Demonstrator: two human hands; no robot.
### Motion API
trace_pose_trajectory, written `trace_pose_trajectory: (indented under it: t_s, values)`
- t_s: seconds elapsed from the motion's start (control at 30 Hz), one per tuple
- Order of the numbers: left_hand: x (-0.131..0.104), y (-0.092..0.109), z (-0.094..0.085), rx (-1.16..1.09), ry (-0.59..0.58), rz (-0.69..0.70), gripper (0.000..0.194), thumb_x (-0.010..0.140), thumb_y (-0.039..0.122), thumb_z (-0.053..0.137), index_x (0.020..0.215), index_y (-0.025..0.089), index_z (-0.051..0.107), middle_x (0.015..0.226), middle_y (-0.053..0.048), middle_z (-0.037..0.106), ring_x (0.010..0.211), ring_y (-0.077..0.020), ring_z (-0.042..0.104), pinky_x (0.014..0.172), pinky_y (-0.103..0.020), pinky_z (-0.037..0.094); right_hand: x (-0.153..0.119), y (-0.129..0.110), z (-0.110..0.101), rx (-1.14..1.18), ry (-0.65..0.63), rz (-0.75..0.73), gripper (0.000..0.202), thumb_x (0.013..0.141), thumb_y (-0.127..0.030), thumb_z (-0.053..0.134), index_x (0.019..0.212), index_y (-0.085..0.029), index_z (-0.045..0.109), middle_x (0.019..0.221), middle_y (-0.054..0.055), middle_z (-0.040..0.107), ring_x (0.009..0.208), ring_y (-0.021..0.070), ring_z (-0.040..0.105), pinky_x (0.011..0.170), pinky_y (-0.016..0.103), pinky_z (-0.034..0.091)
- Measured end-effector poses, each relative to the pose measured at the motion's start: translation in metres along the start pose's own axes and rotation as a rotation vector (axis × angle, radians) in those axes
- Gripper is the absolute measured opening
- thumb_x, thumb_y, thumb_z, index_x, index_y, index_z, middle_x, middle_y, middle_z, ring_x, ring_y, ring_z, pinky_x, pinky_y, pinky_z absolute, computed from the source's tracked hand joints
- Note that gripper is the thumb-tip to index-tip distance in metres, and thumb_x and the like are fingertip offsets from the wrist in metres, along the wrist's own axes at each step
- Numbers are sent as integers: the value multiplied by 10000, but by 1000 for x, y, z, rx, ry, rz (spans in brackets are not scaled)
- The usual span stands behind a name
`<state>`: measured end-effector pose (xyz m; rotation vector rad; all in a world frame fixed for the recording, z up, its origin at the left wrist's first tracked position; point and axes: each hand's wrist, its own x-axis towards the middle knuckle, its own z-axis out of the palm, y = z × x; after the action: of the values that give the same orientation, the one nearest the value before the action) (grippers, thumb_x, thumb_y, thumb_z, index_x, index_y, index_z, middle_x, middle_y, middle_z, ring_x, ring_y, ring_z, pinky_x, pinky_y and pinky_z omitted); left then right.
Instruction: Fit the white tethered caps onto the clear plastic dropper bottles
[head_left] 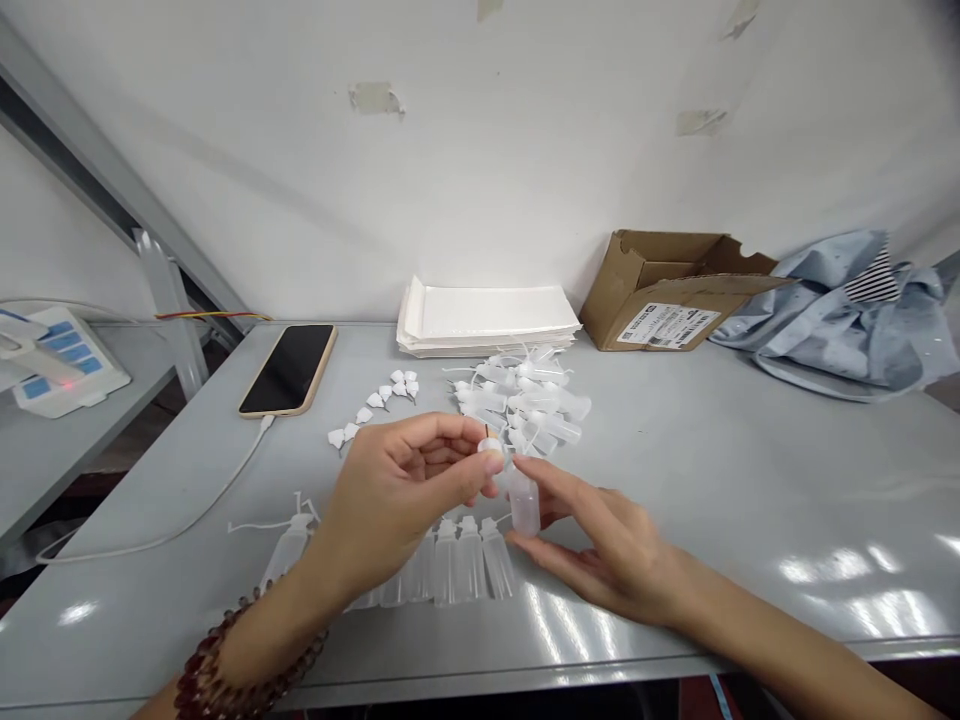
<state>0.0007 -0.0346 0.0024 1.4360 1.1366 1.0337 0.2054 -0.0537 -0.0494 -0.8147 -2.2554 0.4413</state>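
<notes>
Between the thumb and index finger of my left hand [420,475] is a small white needle-tip cap [490,446], its thin dark needle pointing up. My right hand [600,530] grips a translucent plastic squeeze bottle [524,503] from the right side, close beside the cap. Under my left forearm, a row of similar bottles [457,565] lies near the table's front; part of it is hidden. Behind my hands is a pile of more bottles [540,400] with caps and strips. Several loose white needle caps [375,400] are scattered to the left of the pile.
A charging phone [289,370] lies at the left with a white cable [217,490]. White padded envelopes [487,315] are stacked against the wall. At the back right stand an open cardboard box [675,295] and a crumpled light blue cloth [840,310].
</notes>
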Motion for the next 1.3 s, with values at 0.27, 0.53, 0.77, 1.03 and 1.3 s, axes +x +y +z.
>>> trace_pose_trajectory:
  t_s: [0.27,0.53,0.77,1.03,1.3]
  values:
    - [-4,-2,8,64,68,67,85,771,264,703,790,185,678,676,14,712,585,-112,653,520,-174,526,4,-1,3,25,61,-10,666,894,-157,565,1475,-179,238,920,70,664,692,146,634,617,278,594]
    - [-4,-7,8,77,-49,130,29,783,198,687,807,212,678,749,43,707,685,-88,662,643,-142,543,7,1,4,38,143,-59,669,879,-107,560,1475,-142,259,862,64,618,653,135,579,572,272,579]
    - [1,-7,8,-80,-121,-24,83,790,261,691,812,184,666,722,14,694,678,-117,659,614,-186,552,8,-3,6,109,195,13,566,871,-72,532,1402,-213,397,878,45,658,725,128,629,588,246,589]
    - [2,-7,4,-167,-263,-9,87,788,237,682,792,153,657,749,-23,656,708,-145,607,626,-252,509,6,-7,1,56,175,92,421,899,-154,527,1306,-229,445,1026,62,705,671,121,672,609,238,590]
    - [1,-9,0,-225,-385,79,38,818,170,661,854,172,674,809,-17,647,779,-139,579,755,-274,494,3,-7,4,52,144,38,440,936,-162,448,1364,-197,356,1149,117,649,904,176,684,694,272,588]
